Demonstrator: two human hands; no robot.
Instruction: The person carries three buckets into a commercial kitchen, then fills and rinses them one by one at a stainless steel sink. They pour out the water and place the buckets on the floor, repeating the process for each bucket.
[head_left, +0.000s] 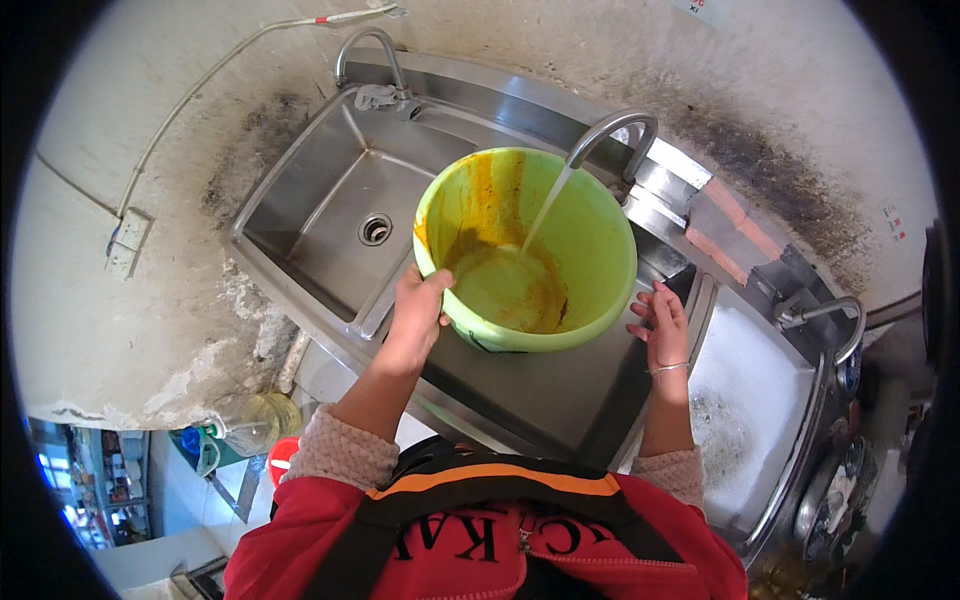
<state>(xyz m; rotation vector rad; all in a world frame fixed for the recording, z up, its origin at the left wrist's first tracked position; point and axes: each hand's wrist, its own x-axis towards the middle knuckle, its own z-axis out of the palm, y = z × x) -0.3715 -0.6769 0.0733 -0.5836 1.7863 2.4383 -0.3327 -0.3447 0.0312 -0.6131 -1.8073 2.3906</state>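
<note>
A large lime-green plastic tub (592, 240) is tilted over the middle basin (525, 397) of a stainless steel sink. Orange-brown residue streaks its inner wall and rings its bottom. My left hand (421, 300) grips the rim at the near left, thumb on the inside. From the curved middle faucet (611, 131) a stream of water (546, 210) runs into the tub. My right hand (661, 319), a thin bracelet at its wrist, is held just off the tub's right side with fingers apart and nothing in them.
The left basin (330, 217) shows a drain, with a grey cloth (375, 97) by its faucet (371, 37). White suds fill the right basin (757, 390), beside another faucet (832, 315). A plastic jug (266, 420) with yellowish liquid and a red container (282, 459) stand low at the left.
</note>
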